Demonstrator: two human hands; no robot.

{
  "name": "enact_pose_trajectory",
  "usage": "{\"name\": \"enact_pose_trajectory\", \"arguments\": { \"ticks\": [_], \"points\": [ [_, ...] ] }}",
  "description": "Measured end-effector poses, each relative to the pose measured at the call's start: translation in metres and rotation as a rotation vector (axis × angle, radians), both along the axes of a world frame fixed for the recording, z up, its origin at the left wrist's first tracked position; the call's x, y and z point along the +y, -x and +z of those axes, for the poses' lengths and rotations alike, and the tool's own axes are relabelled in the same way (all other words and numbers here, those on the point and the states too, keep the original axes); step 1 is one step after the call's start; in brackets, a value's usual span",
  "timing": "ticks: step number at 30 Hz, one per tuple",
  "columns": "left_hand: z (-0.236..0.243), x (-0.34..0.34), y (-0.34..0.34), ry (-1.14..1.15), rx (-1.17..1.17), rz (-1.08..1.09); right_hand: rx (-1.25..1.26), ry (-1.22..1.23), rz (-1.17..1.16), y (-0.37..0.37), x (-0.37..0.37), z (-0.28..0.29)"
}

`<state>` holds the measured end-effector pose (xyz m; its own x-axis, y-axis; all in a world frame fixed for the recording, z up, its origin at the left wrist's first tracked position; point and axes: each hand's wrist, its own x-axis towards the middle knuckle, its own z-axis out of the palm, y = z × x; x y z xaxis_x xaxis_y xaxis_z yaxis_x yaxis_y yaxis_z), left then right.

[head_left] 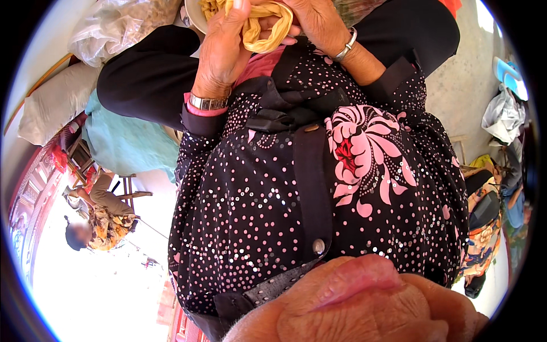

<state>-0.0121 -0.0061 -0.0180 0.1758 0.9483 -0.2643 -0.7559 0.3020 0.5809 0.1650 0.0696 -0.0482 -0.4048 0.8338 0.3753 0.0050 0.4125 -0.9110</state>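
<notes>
At the upper edge, my left hand (223,37) is closed around a loop of glossy, folded yellow strip (272,40). Its thumb lies over the strip and its fingers show behind the loop. What the strip is made of I cannot tell. My right hand (319,20) meets the far end of the loop from the right, but the picture's edge cuts off its fingers. Beside the left hand is a pale bowl (195,14), partly cut off, with more yellow pieces in it. A watch (208,103) circles my left wrist and a metal bracelet (346,45) my right.
Clear plastic bags (102,34) and a pale sack (54,108) lie on the left, near a teal cloth (128,134). Farther off, another person (108,222) sits at the left. On the right are a grey-white bag (504,117) and a flowered cloth (484,248).
</notes>
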Motion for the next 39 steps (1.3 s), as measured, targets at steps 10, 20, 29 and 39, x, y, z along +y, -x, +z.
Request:
{"name": "enact_pose_trajectory", "arguments": {
  "ticks": [10,20,29,39],
  "points": [
    [-0.003,0.000,0.021,-0.094,-0.137,0.121,-0.095,0.148,0.043,-0.058,0.018,-0.019],
    [0.003,0.000,0.013,0.027,0.548,0.092,-0.297,0.490,0.172,-0.038,0.001,0.004],
    [-0.022,0.003,0.020,0.153,0.602,0.018,-0.311,0.536,0.227,-0.030,0.009,0.006],
    [-0.029,0.012,0.023,0.128,0.550,0.082,-0.461,0.653,0.504,-0.009,0.015,0.016]
  ]
}}
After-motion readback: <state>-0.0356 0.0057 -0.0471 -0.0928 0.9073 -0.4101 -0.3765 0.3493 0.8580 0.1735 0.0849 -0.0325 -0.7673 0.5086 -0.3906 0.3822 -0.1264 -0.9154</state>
